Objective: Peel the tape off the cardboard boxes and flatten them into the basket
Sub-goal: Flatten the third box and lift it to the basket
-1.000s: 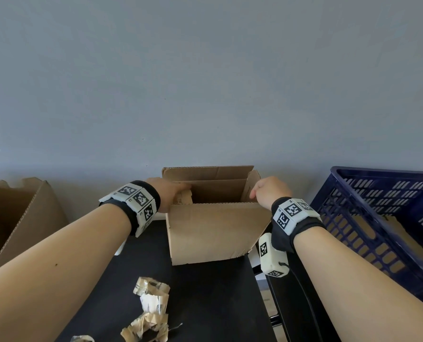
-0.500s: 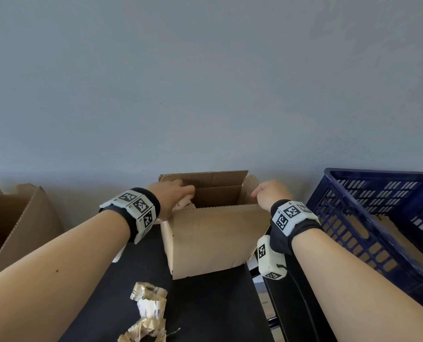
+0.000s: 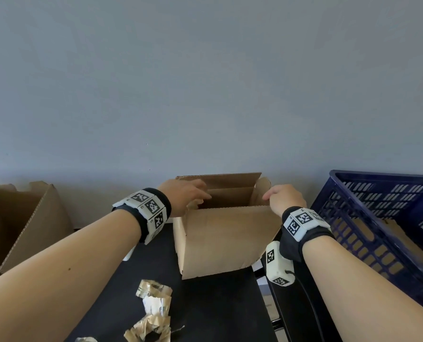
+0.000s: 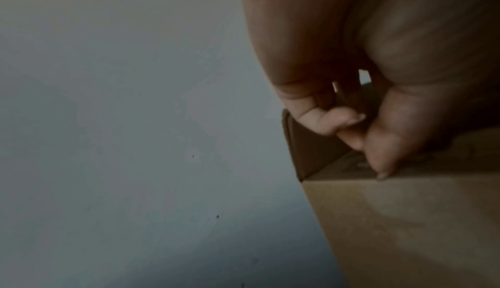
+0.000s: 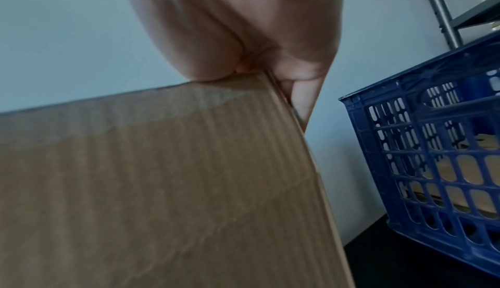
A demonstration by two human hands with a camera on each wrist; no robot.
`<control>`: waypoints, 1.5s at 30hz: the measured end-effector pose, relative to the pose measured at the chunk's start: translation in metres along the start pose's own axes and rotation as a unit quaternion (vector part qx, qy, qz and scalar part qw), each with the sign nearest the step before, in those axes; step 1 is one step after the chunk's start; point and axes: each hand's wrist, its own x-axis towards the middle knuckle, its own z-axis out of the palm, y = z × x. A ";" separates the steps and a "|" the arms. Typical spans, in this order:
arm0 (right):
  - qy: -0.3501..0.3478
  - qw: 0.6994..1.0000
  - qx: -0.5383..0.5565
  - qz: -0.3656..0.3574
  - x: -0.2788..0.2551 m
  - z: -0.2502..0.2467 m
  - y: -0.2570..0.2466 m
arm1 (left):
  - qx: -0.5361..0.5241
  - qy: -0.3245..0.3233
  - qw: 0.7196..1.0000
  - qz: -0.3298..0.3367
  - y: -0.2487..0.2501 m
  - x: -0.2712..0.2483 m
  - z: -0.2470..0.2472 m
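Note:
An open brown cardboard box [image 3: 230, 238] stands on the black table [image 3: 217, 312], its top flaps up. My left hand [image 3: 185, 196] reaches over the box's top left corner. In the left wrist view its fingers [image 4: 335, 121] curl down inside and its thumb presses on the near rim of the box [image 4: 419, 217]. My right hand [image 3: 283, 197] grips the top right corner; in the right wrist view the thumb lies on the front wall of the box [image 5: 162, 185] and the fingers [image 5: 303, 98] wrap behind the edge. The blue basket [image 3: 378, 175] sits to the right.
Crumpled strips of peeled tape [image 3: 153, 309] lie on the table in front of the box. A second open cardboard box [image 3: 20, 223] stands at the far left. Flat cardboard shows through the holes of the basket [image 5: 432, 164]. A grey wall runs close behind.
My left hand has slid right, further over the box's opening. The box has shifted slightly toward me. My right hand keeps its hold on the right corner.

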 end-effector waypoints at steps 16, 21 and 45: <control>0.003 0.997 0.004 0.082 0.018 -0.010 0.018 | 0.025 0.106 0.992 -0.063 -0.006 -0.002 0.006; 0.058 0.992 0.082 0.074 0.023 -0.010 0.026 | -0.019 0.224 0.964 -0.142 -0.014 -0.008 0.006; -0.078 0.877 0.473 0.037 0.007 -0.009 0.028 | -0.399 0.396 0.753 -0.343 -0.029 -0.022 -0.005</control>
